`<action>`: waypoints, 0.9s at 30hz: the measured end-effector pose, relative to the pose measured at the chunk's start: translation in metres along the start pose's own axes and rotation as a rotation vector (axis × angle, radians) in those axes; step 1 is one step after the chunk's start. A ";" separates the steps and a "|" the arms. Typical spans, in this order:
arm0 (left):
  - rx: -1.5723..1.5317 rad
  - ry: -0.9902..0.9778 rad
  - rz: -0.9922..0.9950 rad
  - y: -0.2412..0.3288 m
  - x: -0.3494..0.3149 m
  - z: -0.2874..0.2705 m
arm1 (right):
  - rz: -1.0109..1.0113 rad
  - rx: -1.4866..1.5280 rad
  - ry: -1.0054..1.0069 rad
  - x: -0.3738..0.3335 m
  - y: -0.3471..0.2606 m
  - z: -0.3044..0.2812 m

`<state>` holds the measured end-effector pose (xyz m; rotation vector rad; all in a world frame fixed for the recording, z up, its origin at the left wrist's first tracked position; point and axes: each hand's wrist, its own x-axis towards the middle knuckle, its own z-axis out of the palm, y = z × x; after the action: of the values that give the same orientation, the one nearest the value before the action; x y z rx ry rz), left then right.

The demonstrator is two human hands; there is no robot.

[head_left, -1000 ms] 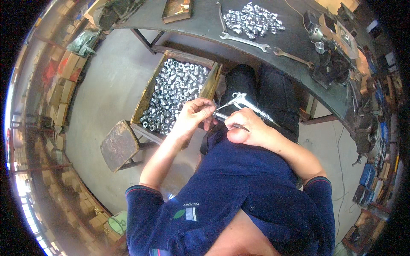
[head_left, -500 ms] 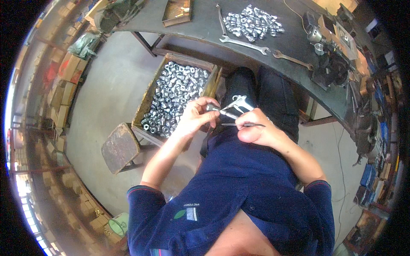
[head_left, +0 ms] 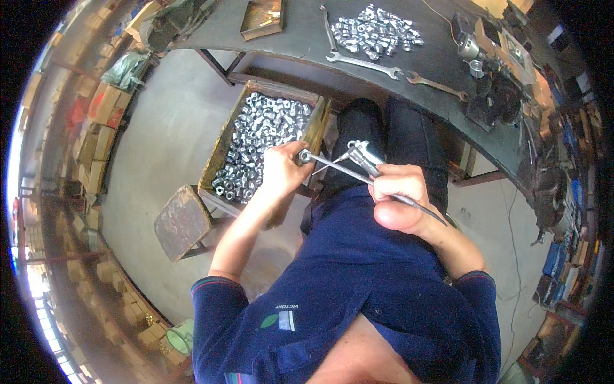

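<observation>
Fingers of the left hand (head_left: 284,168) are pinched on a small metal fitting (head_left: 305,155), and from where I stand its round opening faces up past the fingertips, left uncovered, I think, so that the rod has room. That slim metal rod (head_left: 342,169) is clamped in the curled fingers of the right hand (head_left: 401,185); its far end meets the fitting, or lies right over it, and its dark tail sticks out behind the fist, a long hold that probably gives steady aim. Just beyond the right fingers sits a silver air gun (head_left: 362,153), above the lap; its body runs in against them, and I can't tell whether they grip it too.

Past the left fingers, a wooden box (head_left: 214,157) full of loose fittings (head_left: 268,128) stands close by, likely put there for short reaches. A stool (head_left: 182,224) is out to their left. Farther ahead of both hands, the bench (head_left: 300,38) carries a separate heap of metal pieces (head_left: 377,32), with an open-ended wrench (head_left: 364,64) lying on the near side, apparently parked clear of the fingers.
</observation>
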<state>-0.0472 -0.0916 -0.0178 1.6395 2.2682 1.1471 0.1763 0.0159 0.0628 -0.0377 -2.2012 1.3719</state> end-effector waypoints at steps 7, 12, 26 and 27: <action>0.161 -0.047 0.123 0.007 0.001 0.008 | 0.021 -0.119 -0.071 0.006 0.008 0.006; 0.126 -0.125 0.237 0.003 0.010 0.030 | 0.000 -0.239 -0.103 0.007 0.038 0.019; -0.601 -0.120 -0.150 0.021 0.229 0.054 | 0.239 -0.170 0.196 -0.020 0.035 -0.016; -0.810 -0.085 -0.103 0.028 0.239 0.050 | 0.192 -0.164 0.204 -0.020 0.039 -0.015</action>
<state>-0.0983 0.1417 0.0413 1.1885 1.4797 1.6231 0.1905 0.0413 0.0264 -0.4393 -2.1743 1.2219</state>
